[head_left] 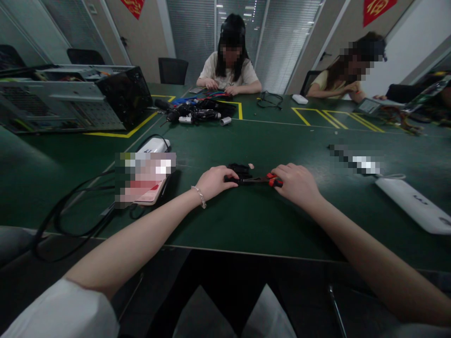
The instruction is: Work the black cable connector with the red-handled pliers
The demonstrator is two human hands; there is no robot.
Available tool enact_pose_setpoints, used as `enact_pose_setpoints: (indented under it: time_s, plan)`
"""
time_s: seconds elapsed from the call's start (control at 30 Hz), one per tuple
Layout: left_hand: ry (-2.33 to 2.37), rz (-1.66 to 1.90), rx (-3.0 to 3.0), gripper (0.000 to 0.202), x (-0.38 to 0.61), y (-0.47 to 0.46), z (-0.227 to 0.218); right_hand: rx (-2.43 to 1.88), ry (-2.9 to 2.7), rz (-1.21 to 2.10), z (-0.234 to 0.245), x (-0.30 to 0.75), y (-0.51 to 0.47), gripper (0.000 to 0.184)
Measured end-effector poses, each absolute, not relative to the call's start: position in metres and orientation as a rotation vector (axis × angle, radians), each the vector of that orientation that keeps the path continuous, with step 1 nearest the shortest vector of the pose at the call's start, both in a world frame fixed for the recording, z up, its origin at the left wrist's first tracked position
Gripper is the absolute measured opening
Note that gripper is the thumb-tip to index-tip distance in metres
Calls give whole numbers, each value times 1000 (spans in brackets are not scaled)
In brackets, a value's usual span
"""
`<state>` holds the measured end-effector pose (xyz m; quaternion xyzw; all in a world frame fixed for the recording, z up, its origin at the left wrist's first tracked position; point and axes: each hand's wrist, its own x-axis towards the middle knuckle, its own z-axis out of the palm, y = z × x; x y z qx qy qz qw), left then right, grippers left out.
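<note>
My left hand (214, 184), with a bracelet at the wrist, is closed, its thumb and fingertips pinching a small black piece (230, 179), perhaps a cable end. In my right hand (295, 182) are pliers with red and black handles (276, 180). Their metal jaws (254, 180) point left and meet or nearly meet the black piece; the exact contact is too small to tell. Just behind the jaws lies a small heap of black pieces (240, 169), beside a tiny pinkish scrap (251, 166).
An open computer case (116, 101) stands at the back left. Nearer are a phone (146, 183), a white power bank (155, 146) and looped black cables (59, 213). A drill (172, 114) lies among tangled cables. Another white device (416, 204) is at right. Two people sit across the green table (211, 220).
</note>
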<state>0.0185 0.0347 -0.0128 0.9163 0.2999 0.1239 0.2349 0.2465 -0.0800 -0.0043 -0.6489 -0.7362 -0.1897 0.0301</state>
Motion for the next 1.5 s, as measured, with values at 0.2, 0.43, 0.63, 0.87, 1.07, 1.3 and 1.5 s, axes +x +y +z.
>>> enact_pose_setpoints:
  time_s: [0.2, 0.43, 0.63, 0.87, 1.07, 1.3, 1.5]
  plan:
    - [816, 352, 2520, 26, 19, 36, -15, -2012, -2265, -583, -5, 248, -79, 23]
    - [817, 359, 2540, 25, 19, 37, -17, -2015, -2263, -586, -5, 246, -80, 23]
    - [817, 359, 2533, 26, 18, 37, -17, -1981, -2281, -625, -5, 249, -79, 23]
    - [805, 376, 2541, 25, 19, 37, -18, -1990, -2248, -589, -7, 248, -78, 22]
    - [803, 370, 2539, 25, 19, 37, -17, -1991, -2255, -627, -5, 247, -80, 22]
    - [801, 354, 2557, 25, 19, 38, -18, -2009, -2253, -631, -6, 247, -79, 21]
    - [817, 353, 2553, 27, 19, 37, -17, -2005, -2248, -608, -7, 247, -79, 22]
